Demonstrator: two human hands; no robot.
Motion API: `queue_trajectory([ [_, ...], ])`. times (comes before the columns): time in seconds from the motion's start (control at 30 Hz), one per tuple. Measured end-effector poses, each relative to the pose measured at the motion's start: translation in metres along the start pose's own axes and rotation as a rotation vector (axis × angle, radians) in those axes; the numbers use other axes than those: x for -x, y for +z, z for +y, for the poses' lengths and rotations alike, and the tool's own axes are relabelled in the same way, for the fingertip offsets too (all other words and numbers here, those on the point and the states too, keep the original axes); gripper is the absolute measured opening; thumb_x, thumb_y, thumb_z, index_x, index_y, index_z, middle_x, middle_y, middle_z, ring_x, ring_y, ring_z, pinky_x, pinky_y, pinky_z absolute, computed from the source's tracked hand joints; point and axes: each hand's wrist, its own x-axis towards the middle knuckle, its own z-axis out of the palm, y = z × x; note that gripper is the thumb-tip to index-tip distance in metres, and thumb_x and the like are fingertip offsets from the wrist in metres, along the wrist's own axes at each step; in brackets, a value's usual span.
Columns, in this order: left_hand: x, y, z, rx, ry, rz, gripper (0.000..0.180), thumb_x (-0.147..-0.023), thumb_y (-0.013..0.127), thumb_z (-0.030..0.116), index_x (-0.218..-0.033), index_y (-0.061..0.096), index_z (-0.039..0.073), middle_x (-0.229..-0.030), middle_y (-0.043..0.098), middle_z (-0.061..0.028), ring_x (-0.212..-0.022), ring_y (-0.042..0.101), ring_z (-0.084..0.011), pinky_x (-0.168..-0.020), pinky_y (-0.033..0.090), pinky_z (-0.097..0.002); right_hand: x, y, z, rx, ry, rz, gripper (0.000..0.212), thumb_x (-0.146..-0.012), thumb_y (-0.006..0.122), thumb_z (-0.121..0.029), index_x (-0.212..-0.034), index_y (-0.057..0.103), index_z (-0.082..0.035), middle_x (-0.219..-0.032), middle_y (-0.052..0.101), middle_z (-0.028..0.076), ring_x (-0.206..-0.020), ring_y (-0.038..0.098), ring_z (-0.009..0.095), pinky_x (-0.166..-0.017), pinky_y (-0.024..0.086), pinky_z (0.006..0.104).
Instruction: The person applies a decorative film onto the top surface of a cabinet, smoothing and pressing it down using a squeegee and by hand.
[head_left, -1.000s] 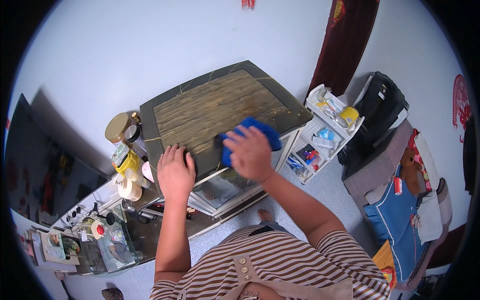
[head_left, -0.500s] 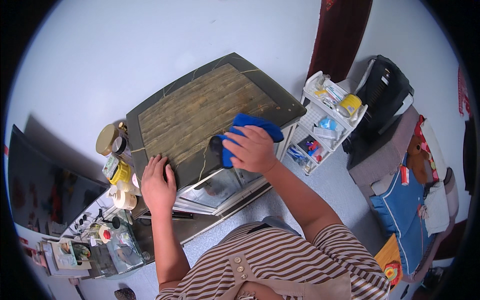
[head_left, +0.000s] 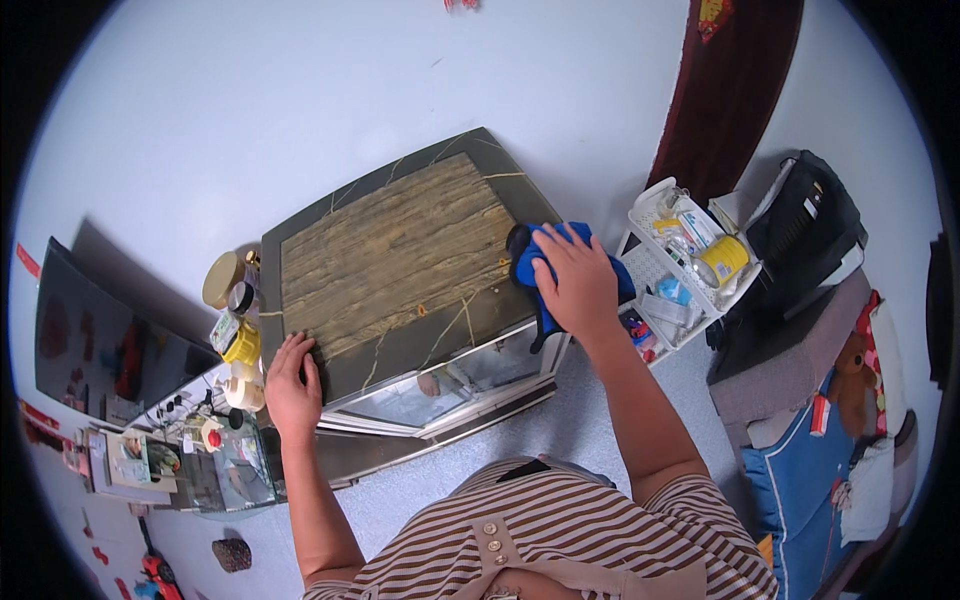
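A cabinet with a wood-grain top (head_left: 390,240) and a dark, gold-veined border stands before me. Its front has pale-framed glass panels. My right hand (head_left: 578,280) presses a blue cloth (head_left: 540,285) with a dark edge onto the right end of the top, near the front corner. Part of the cloth hangs over the edge, and the fingers lie across it. At the front left corner of the cabinet, my left hand (head_left: 292,385) rests with its fingers laid flat on the border, holding nothing. Small orange bits (head_left: 422,310) show on the top.
Jars and bottles (head_left: 237,340) crowd the cabinet's left side, with a dark television (head_left: 110,340) beyond. A white tiered cart (head_left: 690,245) with packages stands right of the cabinet. Farther right are a black machine (head_left: 800,215) and a sofa with a blue cushion (head_left: 790,475).
My right hand has carried the blue cloth rightward along the top to its right end. My left hand stays at the front left corner. The whole view has shifted a little.
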Motion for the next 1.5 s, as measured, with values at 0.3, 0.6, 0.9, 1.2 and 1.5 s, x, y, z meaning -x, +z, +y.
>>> queue_trajectory([
  [0.3,-0.001,-0.002,0.008,-0.006,-0.081,-0.005,0.022,-0.098,0.06,0.006,-0.114,0.075,0.003,-0.131,0.072,-0.0156,-0.132,0.063,-0.0341,-0.113,0.048,-0.0429,-0.068,0.023,0.047,0.005,0.182,-0.554,0.088,-0.096,0.068,-0.054,-0.153,0.039,0.007,-0.16,0.038,0.033,-0.133,0.054,0.053,-0.109,0.048,0.0562],
  [0.6,-0.003,-0.004,0.013,-0.021,-0.079,-0.024,0.024,-0.093,0.061,0.002,-0.113,0.076,0.003,-0.13,0.073,-0.0145,-0.132,0.063,-0.0336,-0.113,0.049,-0.0428,-0.167,0.118,0.081,0.051,0.271,-0.625,0.086,-0.1,0.06,-0.059,-0.154,0.04,0.005,-0.154,0.047,0.031,-0.133,0.057,0.048,-0.109,0.048,0.0549],
  [0.9,-0.004,-0.006,0.015,0.024,-0.146,-0.016,0.025,-0.091,0.06,-0.001,-0.111,0.076,0.002,-0.127,0.075,-0.0135,-0.131,0.065,-0.0327,-0.112,0.049,-0.0418,-0.249,0.175,0.092,0.152,0.41,-0.658,0.075,-0.103,0.053,-0.06,-0.152,0.047,-0.003,-0.153,0.053,0.023,-0.138,0.056,0.04,-0.112,0.047,0.0529],
  [1.2,-0.002,-0.007,0.008,0.021,-0.099,-0.003,0.025,-0.091,0.06,0.0,-0.111,0.075,0.003,-0.126,0.075,-0.0128,-0.129,0.065,-0.0316,-0.11,0.05,-0.0419,-0.235,0.167,0.079,0.167,0.478,-0.602,0.074,-0.104,0.051,-0.06,-0.153,0.046,-0.005,-0.153,0.051,0.021,-0.138,0.056,0.039,-0.111,0.048,0.0528],
  [1.5,0.0,-0.002,0.007,0.008,-0.084,0.06,0.021,-0.094,0.063,0.005,-0.109,0.076,0.004,-0.123,0.076,-0.0114,-0.127,0.066,-0.0313,-0.108,0.052,-0.0424,-0.147,0.091,0.059,0.211,0.4,-0.567,0.076,-0.103,0.051,-0.06,-0.153,0.043,-0.004,-0.147,0.055,0.024,-0.133,0.058,0.043,-0.108,0.049,0.0555],
])
